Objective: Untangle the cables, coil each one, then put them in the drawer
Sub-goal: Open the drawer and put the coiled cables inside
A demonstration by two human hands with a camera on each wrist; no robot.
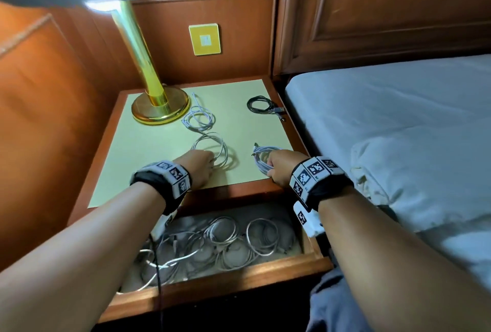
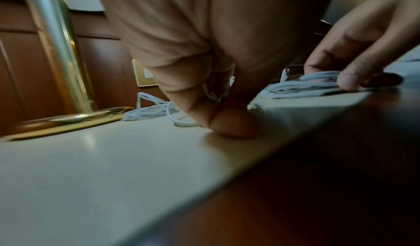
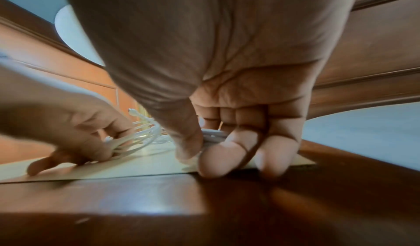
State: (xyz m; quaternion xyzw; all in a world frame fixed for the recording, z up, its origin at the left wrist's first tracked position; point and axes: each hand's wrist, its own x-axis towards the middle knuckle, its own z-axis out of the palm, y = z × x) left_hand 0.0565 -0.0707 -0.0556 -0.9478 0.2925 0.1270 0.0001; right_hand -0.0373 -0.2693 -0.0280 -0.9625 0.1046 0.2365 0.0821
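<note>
Cables lie in 4 bundles on the worktop (image 1: 148,145): a white coil (image 1: 261,157) pinched between thumb and fingers of my right hand (image 1: 283,167) at the front right corner, a loose white coil (image 1: 221,149) under my left hand (image 1: 198,169), another white coil (image 1: 198,119) just beside the lamp base (image 1: 160,107), and a black coil (image 1: 261,104) at the back right. More coiled white cables (image 1: 225,241) fill the open drawer (image 1: 220,282) below; only the head view shows them and the black coil. My right wrist view shows what the head view hides: my left fingers (image 3: 113,129) curled around several strands of the loose coil. My left wrist view shows my left thumb (image 2: 232,124) pressed on the worktop. The bed (image 1: 398,124) lies to my right.
</note>
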